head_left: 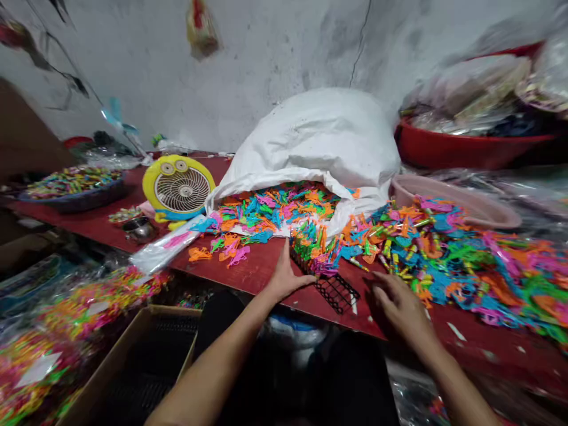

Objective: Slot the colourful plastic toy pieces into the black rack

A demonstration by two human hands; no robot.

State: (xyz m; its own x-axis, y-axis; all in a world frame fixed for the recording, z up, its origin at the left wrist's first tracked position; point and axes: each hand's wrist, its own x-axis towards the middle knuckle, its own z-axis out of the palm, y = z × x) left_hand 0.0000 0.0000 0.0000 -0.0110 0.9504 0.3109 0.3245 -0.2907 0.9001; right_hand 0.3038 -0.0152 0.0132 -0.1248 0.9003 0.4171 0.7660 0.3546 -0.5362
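On the red table, a black plastic grid rack (339,294) holds bright small plastic pieces (313,245) standing in its far part, while the near cells show bare. My left hand (286,278) is at the rack's left side, thumb along the near side and fingers along the far left edge, gripping it. To the right, my right hand (402,305) hovers over the table at the near edge of a loose pile of coloured plastic pieces (444,254). Its fingers are slightly bent and apart, with nothing visible in them. Yellow striped tubes (390,251) lie among the pile near its fingertips.
A big white sack (319,130) spills more pieces. Left of it stand a yellow fan (184,186), a metal cup (138,229) and a basin (80,198). A pink basin (470,207) and red tub (470,145) are right. An open carton (133,331) sits below.
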